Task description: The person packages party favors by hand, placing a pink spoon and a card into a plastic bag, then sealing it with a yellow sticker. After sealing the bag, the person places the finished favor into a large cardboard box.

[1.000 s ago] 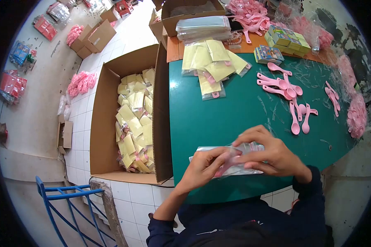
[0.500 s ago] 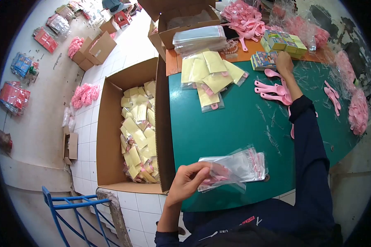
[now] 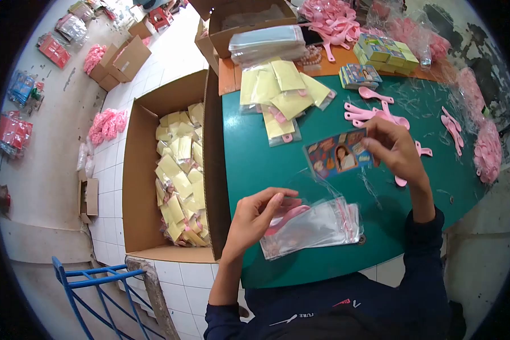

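Observation:
My right hand [image 3: 399, 148] pinches a printed card [image 3: 339, 154] by its right end, above the green table [image 3: 255, 209]. On the left, my left hand [image 3: 260, 218] grips a clear plastic bag with a pink spoon [image 3: 289, 220] in it, over a stack of clear bags [image 3: 323, 229]. Behind my right hand lie loose pink spoons [image 3: 364, 113]. A small stack of cards [image 3: 360, 76] is near the table's back edge. Filled bags with yellow cards [image 3: 283, 93] are piled at the back left.
Left of the table stands a large cardboard box [image 3: 137, 187] holding many filled bags. Along the back are a bundle of clear bags [image 3: 266, 44], yellow-edged card stacks [image 3: 386, 52] and a pink spoon heap [image 3: 334, 25]. A blue metal frame [image 3: 99, 273] stands lower left.
My right hand has come back from the card stack toward me with a card in it. My left hand stays near the clear bags, and the pink spoon there shows more clearly.

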The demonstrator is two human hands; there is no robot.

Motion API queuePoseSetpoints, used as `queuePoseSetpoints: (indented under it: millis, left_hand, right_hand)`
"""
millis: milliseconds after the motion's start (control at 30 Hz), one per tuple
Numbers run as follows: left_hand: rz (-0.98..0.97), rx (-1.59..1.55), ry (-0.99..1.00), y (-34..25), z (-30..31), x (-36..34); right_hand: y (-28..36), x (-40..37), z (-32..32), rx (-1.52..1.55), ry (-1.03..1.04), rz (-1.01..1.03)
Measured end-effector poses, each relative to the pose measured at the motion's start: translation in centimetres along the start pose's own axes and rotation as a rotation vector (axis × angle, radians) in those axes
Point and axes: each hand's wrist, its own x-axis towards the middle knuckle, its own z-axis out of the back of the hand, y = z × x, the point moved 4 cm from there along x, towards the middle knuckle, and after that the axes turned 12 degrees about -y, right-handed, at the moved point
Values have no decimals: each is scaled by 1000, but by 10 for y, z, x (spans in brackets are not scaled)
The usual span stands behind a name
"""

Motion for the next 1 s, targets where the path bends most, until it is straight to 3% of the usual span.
queuePoseSetpoints:
  millis: [133,333,433,600,700,800,900,933,1000]
  left_hand:
    - [8,-17,26,-3,-2,1]
    - [51,-45,49,-5,-4,0]
    - [1,102,98,-4,-7,4]
    - [6,306,147,-20,-12,6]
    - [-166,281,183,-18,-20,9]
    - [-44,232,209,-23,-34,5]
    - [-205,290,144,-19,-37,4]
    - [-158,326,135,-19,-37,3]
    - [-64,403,112,-24,-33,1]
  right_hand:
    - [14,-18,-10,138,-44,35]
    - [9,-21,-8,-79,129,82]
    - [20,-25,-16,-162,159,270]
    - [31,-30,-20,-182,264,147]
    - [25,-31,-27,-161,369,143]
    - [16,-34,-51,-298,519,210]
    - [0,-36,-63,-197,381,435]
    - [0,-36,-66,-106,348,426]
    - [-4,-36,-67,-77,428,185]
